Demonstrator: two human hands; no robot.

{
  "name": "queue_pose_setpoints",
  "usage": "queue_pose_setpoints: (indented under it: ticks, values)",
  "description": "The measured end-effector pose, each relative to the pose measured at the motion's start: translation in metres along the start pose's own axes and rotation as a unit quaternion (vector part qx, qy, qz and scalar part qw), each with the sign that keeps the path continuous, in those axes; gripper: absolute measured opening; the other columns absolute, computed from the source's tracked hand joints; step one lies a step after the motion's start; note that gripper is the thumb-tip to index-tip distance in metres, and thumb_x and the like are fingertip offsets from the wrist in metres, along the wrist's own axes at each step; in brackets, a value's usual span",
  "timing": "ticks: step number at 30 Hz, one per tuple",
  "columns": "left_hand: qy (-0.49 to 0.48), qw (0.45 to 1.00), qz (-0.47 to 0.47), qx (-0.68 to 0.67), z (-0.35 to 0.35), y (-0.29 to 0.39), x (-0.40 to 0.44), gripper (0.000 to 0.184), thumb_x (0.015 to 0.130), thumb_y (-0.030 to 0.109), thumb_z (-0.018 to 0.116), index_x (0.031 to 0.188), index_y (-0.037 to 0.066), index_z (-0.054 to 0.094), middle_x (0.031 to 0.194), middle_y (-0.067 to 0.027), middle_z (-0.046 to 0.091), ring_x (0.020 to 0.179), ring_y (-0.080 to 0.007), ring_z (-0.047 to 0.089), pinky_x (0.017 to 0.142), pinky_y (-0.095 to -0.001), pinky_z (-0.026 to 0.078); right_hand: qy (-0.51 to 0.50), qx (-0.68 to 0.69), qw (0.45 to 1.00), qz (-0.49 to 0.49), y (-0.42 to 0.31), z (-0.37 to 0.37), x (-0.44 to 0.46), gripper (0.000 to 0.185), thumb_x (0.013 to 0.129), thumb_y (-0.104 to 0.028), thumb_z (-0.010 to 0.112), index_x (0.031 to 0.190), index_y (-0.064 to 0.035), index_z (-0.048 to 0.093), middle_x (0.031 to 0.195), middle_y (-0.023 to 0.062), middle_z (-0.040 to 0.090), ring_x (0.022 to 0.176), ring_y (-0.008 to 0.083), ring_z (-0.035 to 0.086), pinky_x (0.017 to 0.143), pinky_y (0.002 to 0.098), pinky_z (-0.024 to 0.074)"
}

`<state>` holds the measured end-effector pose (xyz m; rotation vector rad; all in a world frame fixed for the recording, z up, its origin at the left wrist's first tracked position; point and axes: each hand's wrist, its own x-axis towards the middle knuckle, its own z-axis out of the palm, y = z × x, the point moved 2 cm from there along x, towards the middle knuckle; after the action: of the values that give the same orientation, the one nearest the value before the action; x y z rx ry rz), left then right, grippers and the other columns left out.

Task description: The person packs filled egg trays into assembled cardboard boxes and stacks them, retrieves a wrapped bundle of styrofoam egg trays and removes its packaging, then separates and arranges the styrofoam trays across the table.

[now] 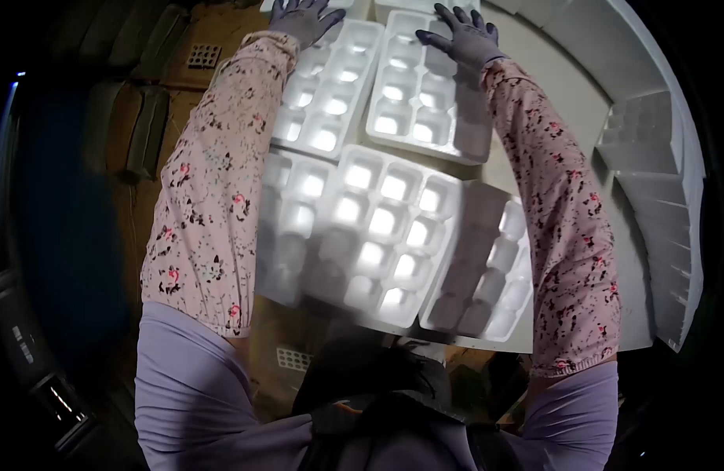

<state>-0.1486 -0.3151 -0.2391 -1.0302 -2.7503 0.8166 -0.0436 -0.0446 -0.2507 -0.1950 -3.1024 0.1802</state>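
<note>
Both hands wear purple-grey gloves, with pink floral sleeves over the forearms. At the top, my left hand point(305, 21) lies with spread fingers over the far end of a white compartment tray point(332, 94). My right hand point(468, 39) has its fingers apart on the upper right part of another white tray point(413, 102). Nearer to me are a large white tray point(385, 228) in the middle, one at the left point(299, 220) partly behind my left sleeve, and one at the right point(483, 267) partly under my right sleeve.
The trays rest on a pale tabletop point(632, 275). White foam-like pieces point(664, 196) line its curved right side. Dark folded bundles point(130, 129) and a small perforated block point(203, 56) are at the left on a brown surface. Another perforated piece point(293, 359) lies below the table's near edge.
</note>
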Motion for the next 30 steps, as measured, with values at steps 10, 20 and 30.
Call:
queue_pose_setpoints:
  ticks: [10, 20, 30]
  values:
    - [0.129, 0.949, -0.112, -0.265, -0.004, 0.039, -0.019, 0.051, 0.094, 0.043, 0.045, 0.142, 0.025, 0.037, 0.150, -0.0047, 0.026, 0.137, -0.0308, 0.024, 0.114, -0.0513, 0.017, 0.033, -0.024, 0.999, -0.010, 0.021, 0.007, -0.051, 0.078, 0.081, -0.074, 0.044, 0.143, -0.0278, 0.037, 0.139, 0.0093, 0.046, 0.137, 0.0362, 0.026, 0.109, 0.0492, 0.0171]
    - [0.088, 0.940, 0.036, -0.329, 0.016, 0.013, 0.001, 0.055, 0.095, 0.050, 0.042, 0.143, 0.025, 0.035, 0.151, -0.0062, 0.027, 0.142, -0.0320, 0.015, 0.115, -0.0517, 0.010, 0.016, 0.005, 0.999, 0.048, 0.036, 0.009, -0.071, 0.069, 0.083, -0.061, 0.054, 0.137, -0.0203, 0.045, 0.134, 0.0125, 0.048, 0.131, 0.0391, 0.032, 0.107, 0.0514, 0.0193]
    - [0.037, 0.953, -0.057, -0.296, 0.021, 0.043, 0.082, 0.061, 0.093, 0.056, 0.040, 0.145, 0.025, 0.033, 0.144, -0.0103, 0.034, 0.138, -0.0316, 0.021, 0.113, -0.0538, 0.010, 0.035, 0.059, 0.991, 0.111, 0.029, -0.074, -0.299, 0.067, 0.081, -0.033, 0.070, 0.137, -0.0109, 0.043, 0.139, 0.0186, 0.037, 0.128, 0.0420, 0.031, 0.107, 0.0529, 0.0236]
